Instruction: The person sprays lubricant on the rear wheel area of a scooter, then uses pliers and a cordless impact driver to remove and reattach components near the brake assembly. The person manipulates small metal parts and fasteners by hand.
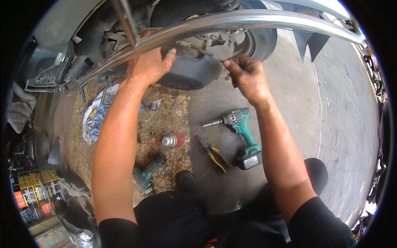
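Observation:
My right hand (249, 78) is closed, thumb and forefinger pinching the near end of a slim cable or rod with a ribbed, spring-like sleeve (203, 51). That piece runs up and left, beneath the chrome bar (231, 20). My left hand (149, 66) reaches up behind the same bar. Its thumb sticks out to the right; the bar hides most of the fingers, so what they touch cannot be made out. Below the ribbed piece, between my hands, is a rounded black plastic cover (188, 73). Beyond it shows a vehicle wheel (262, 41).
On the ground lie a green cordless impact wrench (244, 132), yellow-handled pliers (215, 153), a red spray can (173, 140) with a thin straw and a second green power tool (149, 171). A crumpled blue-and-white bag (97, 118) rests on the brown cardboard-like mat (124, 153). Boxes (39, 186) stand lower left.

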`<state>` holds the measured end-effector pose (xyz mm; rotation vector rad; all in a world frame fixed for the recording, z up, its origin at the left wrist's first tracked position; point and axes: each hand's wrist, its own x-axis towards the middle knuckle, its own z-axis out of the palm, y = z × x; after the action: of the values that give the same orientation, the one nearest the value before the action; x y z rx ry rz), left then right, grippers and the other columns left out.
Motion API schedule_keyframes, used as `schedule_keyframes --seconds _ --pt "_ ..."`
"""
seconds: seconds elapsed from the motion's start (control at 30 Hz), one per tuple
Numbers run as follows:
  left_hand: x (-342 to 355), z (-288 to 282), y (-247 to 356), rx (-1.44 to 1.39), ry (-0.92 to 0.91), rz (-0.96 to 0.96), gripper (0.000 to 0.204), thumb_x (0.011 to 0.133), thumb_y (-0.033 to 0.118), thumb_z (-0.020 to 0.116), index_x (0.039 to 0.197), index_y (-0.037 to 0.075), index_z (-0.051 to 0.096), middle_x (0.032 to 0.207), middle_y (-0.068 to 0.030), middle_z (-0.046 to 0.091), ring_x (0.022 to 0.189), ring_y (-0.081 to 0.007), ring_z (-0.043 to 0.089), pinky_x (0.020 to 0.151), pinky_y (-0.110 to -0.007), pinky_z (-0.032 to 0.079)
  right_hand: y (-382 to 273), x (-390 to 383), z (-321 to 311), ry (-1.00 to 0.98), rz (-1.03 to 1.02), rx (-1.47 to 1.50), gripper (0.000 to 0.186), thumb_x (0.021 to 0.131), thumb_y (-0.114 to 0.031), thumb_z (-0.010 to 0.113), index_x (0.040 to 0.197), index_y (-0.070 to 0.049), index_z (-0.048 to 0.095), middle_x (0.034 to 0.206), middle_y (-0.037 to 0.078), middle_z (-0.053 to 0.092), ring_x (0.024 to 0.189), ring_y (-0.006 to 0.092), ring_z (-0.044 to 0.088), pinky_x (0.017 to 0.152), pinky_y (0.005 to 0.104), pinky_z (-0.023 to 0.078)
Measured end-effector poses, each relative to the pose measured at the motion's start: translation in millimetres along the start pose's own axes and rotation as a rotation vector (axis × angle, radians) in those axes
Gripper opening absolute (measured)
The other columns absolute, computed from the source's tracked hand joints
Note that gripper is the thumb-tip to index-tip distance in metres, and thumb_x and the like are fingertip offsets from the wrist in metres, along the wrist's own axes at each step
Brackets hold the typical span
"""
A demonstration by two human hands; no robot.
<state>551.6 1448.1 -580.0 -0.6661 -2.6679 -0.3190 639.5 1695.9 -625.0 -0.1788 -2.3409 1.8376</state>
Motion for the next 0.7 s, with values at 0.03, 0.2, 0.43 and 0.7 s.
schedule_keyframes --seconds 0.03,0.2,0.43,0.7 --pt "0 -4 1 0.018 -0.047 -0.027 0.048 0.089 0.035 0.066 0.127 0.006 0.062 0.131 -0.021 0.057 0.121 -0.0403 0.055 0.104 -0.048 0.043 1 -3 -3 -0.023 0.048 0.059 0.024 0.096 -0.022 0.071 0.089 0.001 0.067 0.064 0.0 0.057 0.054 0.0084 0.05 0.05 0.0252 0.041" --pt "-28 -41 -24 -0.029 0.084 0.003 0.046 0.091 0.037 0.064 0.127 0.007 0.063 0.13 -0.0186 0.059 0.115 -0.038 0.06 0.1 -0.046 0.048 7 -12 -14 -0.064 0.072 0.242 0.026 0.098 -0.021 0.066 0.081 -0.002 0.063 0.065 0.004 0.059 0.055 0.0119 0.052 0.053 0.0277 0.043" --pt "-196 -49 -135 -0.424 0.254 -0.638 0.02 0.093 0.016 0.067 0.106 0.001 0.071 0.093 -0.0129 0.074 0.084 -0.0263 0.071 0.077 -0.039 0.056 48 -17 -39 0.054 0.262 0.492 0.021 0.099 -0.021 0.06 0.099 -0.001 0.064 0.075 0.005 0.06 0.06 0.015 0.056 0.057 0.0276 0.046" --pt "-357 80 -242 -0.149 0.121 -1.173 0.025 0.088 0.029 0.066 0.1 0.009 0.074 0.089 -0.0167 0.074 0.081 -0.0365 0.071 0.08 -0.043 0.056 111 -56 -27 0.098 0.539 0.164 0.022 0.096 -0.02 0.06 0.093 0.001 0.065 0.067 0.004 0.057 0.052 0.013 0.049 0.049 0.0286 0.04"
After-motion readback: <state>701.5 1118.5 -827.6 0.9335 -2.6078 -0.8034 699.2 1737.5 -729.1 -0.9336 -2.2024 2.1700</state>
